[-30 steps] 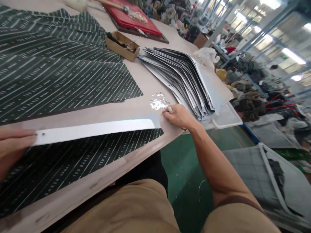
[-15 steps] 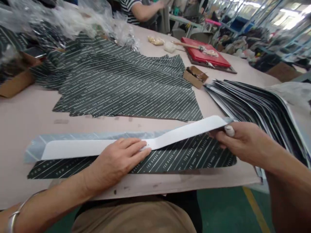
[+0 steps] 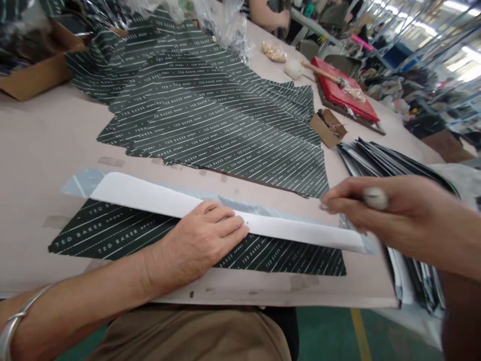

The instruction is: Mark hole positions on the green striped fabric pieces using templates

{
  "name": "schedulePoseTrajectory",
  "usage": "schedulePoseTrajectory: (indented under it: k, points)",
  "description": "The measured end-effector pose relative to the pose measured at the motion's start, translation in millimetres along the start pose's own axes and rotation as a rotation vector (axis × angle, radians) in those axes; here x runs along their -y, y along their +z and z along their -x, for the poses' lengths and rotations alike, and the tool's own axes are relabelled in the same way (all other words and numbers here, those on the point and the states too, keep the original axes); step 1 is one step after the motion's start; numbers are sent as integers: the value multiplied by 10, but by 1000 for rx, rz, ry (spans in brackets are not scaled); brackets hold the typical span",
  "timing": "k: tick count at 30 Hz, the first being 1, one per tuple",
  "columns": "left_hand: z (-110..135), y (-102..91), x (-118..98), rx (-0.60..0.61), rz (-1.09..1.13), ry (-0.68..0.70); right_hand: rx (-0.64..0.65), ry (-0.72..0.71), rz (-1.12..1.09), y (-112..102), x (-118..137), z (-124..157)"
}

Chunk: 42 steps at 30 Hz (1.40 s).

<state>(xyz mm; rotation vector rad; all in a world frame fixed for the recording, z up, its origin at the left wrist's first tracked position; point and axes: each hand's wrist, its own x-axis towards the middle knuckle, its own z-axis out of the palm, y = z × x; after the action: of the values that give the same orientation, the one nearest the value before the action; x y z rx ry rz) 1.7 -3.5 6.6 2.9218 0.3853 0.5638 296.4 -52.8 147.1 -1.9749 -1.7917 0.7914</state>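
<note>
A long white strip (image 3: 146, 193) lies along a folded piece of dark green printed fabric (image 3: 124, 228), with a translucent bluish film (image 3: 84, 181) showing along its far edge. My left hand (image 3: 206, 238) presses down on the middle of the strip, fingers stretched out and lying over it. Above the strip's right end, apart from it, is my right hand (image 3: 379, 215), slightly blurred. Its fingers are closed around a slim tool with a pale rounded end (image 3: 376, 198); most of the tool is hidden, so its kind is unclear.
Beyond the strip lies a spread stack of printed fabric pieces (image 3: 225, 125). A small cardboard box (image 3: 327, 128), a red board (image 3: 345, 90) and a pile of dark, pale-edged panels (image 3: 398, 155) stand to the right. A larger carton (image 3: 37, 75) is at left. Another person's arm (image 3: 266, 15) shows behind.
My right hand has let go of the strip's right end, which was raised and now lies lower. My left hand still presses the middle. The view has tilted and shifted.
</note>
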Motion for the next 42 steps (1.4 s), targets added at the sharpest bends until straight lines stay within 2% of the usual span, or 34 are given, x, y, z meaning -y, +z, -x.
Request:
schedulePoseTrajectory:
  k: [1,3,5,8,15,20,27,32,35,37,39,42]
  points:
    - [-1,10,-2,7,3,4,181,7,4,198,89,-146]
    - [4,23,0,23,10,9,435,31,-23,554,195,-398]
    - [12,29,3,43,18,3,548,30,-47,813,209,-568]
    - [23,36,5,51,15,-7,636,23,-70,998,150,-689]
    - [31,68,-6,30,-32,10,740,71,-106,1013,107,-753]
    - [41,55,-1,29,-12,7,717,93,-93,1029,138,-751]
    - [10,31,4,102,-9,-5,702,100,10,1028,160,-789]
    - [-19,4,-9,93,-55,-8,679,124,-74,1055,107,-793]
    - [-29,-10,-8,113,-81,13,604,87,-77,1003,87,-726]
    - [-37,-20,-4,134,-80,24,438,45,-117,927,105,-629]
    - [-46,-33,0,156,-69,22,131,19,-333,850,148,-502]
    - [-52,-49,0,180,-50,6,-392,-18,-877,832,208,-320]
